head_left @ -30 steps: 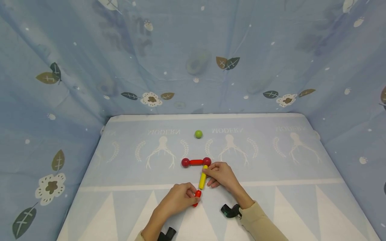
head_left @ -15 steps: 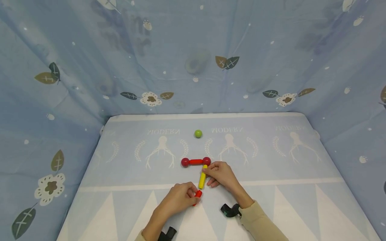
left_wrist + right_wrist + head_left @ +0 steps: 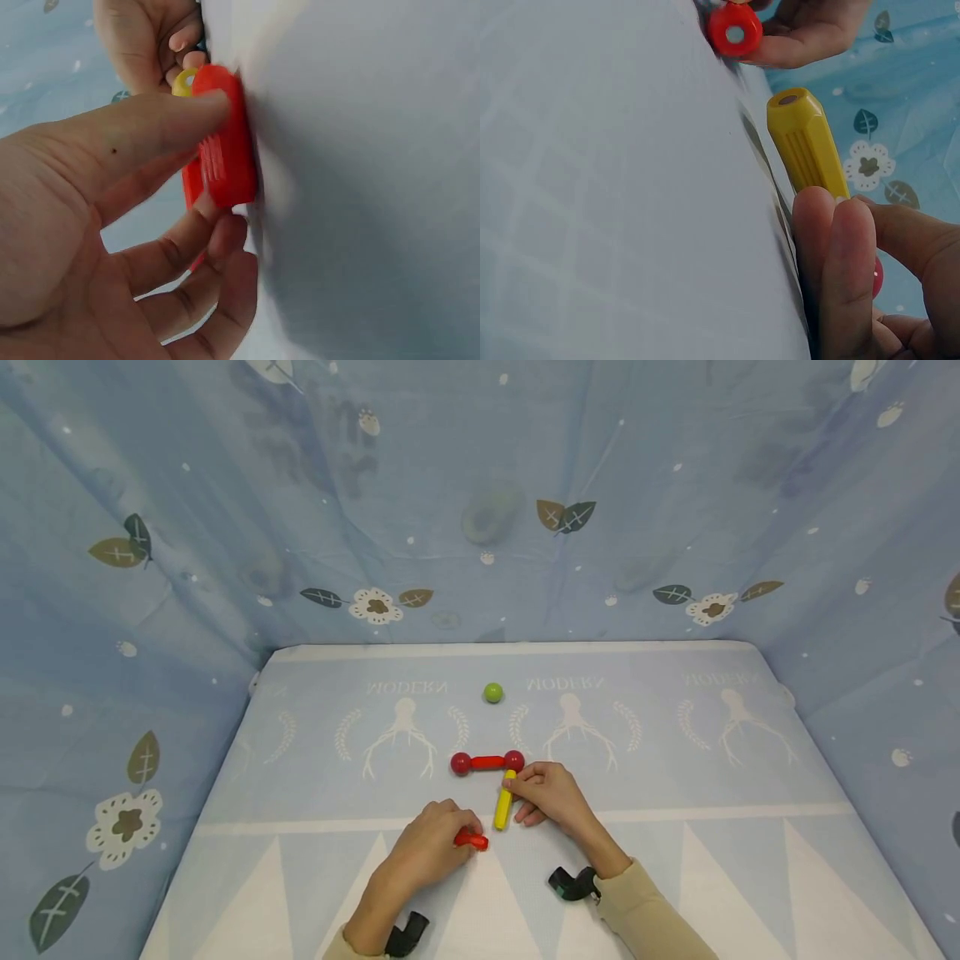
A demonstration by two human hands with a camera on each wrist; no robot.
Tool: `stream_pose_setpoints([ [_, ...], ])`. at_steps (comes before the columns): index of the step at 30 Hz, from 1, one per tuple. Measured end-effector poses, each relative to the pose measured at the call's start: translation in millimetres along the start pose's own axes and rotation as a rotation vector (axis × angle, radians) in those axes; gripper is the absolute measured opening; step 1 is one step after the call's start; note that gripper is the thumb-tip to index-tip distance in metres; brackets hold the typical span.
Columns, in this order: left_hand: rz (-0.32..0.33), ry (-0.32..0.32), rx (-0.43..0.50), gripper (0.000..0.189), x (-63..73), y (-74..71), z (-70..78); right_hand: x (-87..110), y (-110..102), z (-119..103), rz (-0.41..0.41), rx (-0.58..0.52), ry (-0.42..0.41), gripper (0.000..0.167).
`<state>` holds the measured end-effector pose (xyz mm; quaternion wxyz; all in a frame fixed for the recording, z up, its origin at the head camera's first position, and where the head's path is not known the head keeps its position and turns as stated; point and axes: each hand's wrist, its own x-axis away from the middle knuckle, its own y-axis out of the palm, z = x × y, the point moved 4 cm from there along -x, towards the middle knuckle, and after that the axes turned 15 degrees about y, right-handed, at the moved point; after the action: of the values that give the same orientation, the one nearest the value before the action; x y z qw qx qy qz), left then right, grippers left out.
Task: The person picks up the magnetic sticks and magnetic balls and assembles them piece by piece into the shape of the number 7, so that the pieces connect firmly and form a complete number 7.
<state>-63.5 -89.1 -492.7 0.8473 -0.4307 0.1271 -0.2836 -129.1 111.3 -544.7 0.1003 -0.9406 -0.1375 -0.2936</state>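
Observation:
Thumb and fingers of my left hand (image 3: 429, 850) pinch a short red magnetic rod (image 3: 474, 841), low over the table; in the head view it lies nearly crosswise. Its round end disc faces the right wrist camera. My right hand (image 3: 555, 795) pinches a yellow magnetic rod (image 3: 503, 810) near its far end, which meets a dark red ball (image 3: 514, 762). The yellow rod's near end points toward me, a small gap from the held red one. Another red rod (image 3: 487, 763) joins that ball to a second dark red ball (image 3: 461, 764) on the left.
A green ball (image 3: 492, 693) sits farther back on the patterned tablecloth (image 3: 637, 852). Blue printed curtains (image 3: 480, 527) rise behind the table and along both sides. Black wrist cameras (image 3: 573, 884) stick out beside the forearms.
My left hand has shifted slightly left and away from me, turning its red rod from slanted to nearly crosswise. The right hand, yellow rod and balls stay where they were.

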Motion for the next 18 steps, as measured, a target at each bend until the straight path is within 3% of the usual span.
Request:
stream_pose_setpoints([
  [5, 0.039, 0.074, -0.088, 0.029, 0.9, -2.7, 0.5, -0.3, 0.0, 1.0, -0.003, 0.000, -0.003, 0.043],
  [10, 0.112, 0.117, -0.103, 0.034, 3.0, -4.1, -0.1, -0.1, 0.8, 1.7, -0.011, -0.004, -0.005, 0.043],
  [14, 0.138, 0.022, -0.008, 0.023, 4.4, -4.4, -3.7, 0.5, 1.0, 0.8, -0.011, -0.008, -0.005, 0.041],
  [18, 0.140, -0.116, 0.083, 0.050, 4.8, -2.3, -7.8, 1.2, 1.3, -0.8, -0.011, -0.006, -0.003, 0.041],
])
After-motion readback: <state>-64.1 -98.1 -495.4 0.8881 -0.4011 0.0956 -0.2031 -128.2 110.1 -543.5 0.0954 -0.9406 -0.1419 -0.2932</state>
